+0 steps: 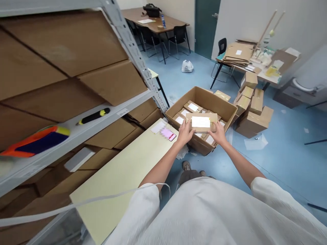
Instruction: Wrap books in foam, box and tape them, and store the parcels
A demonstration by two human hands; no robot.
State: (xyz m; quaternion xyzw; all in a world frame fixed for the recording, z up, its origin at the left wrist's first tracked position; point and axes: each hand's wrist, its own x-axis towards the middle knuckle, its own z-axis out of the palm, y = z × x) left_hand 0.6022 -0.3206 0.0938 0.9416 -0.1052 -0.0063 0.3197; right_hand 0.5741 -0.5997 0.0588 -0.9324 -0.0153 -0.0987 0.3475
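Between my two hands is a small cardboard box point(189, 119) with a white label point(200, 121) on its upper face. My left hand point(185, 132) grips its left end and my right hand point(218, 132) its right end. The held box is over a large open carton point(222, 103) on the floor side of the table. Inside that carton lie several small labelled boxes point(192, 107), partly covered by the held one. Whether the held box touches those under it, I cannot tell.
A pale table point(122, 173) with a phone point(168, 134) and paper runs along my left. Beyond it stands a metal shelf point(122, 110) of cartons, holding a cutter point(93, 116). Several boxes point(255, 120) are piled right of the carton. A plastic bag point(187, 66) lies farther off.
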